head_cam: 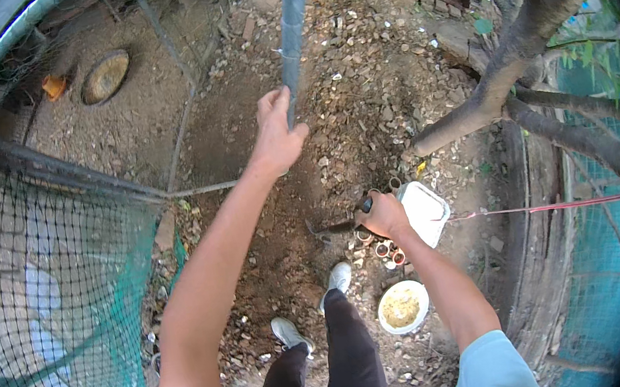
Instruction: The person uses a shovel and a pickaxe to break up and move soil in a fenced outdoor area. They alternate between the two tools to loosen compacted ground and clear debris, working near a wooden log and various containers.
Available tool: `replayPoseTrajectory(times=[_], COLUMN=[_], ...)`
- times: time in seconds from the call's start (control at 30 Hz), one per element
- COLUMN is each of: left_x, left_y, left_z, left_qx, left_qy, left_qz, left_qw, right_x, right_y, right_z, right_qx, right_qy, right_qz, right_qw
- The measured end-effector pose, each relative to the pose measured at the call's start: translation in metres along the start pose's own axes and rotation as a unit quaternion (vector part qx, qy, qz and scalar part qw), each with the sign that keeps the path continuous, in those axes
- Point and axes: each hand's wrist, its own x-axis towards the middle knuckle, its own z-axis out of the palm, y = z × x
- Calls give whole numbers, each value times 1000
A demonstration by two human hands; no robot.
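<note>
My left hand is raised in front of me at the lower end of a grey pole; its fingers lie against the pole, and whether they close around it is unclear. Lower and to the right, my right hand is closed on the dark handle of a hand tool. The tool's thin metal end points left over the soil; its exact shape is blurred. Just beside my right hand lies a white rectangular container. Small round pots stand below that hand.
A white bowl of yellowish feed sits right of my feet. Black netting hangs at the left. Tree branches reach in from the right, and a pink cord stretches across there. A round pan lies at the upper left.
</note>
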Motion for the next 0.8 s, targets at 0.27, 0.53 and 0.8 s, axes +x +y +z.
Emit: replayPoseTrajectory(times=[0.27,0.53,0.8], left_x=[140,253,353], left_y=[-2,-102,-189], left_z=[-34,-87,-119], left_qx=[145,211,298], left_qy=[-58,33,196], left_qz=[-82,-42,75], left_qw=[984,976,931], right_x=[47,104,154], right_y=[1,-12,-18], right_z=[-14,-44,-62], right_qx=[6,11,11], right_qy=[-58,-93,-128], right_qz=[-15,-4,30], right_qw=[998,996,991])
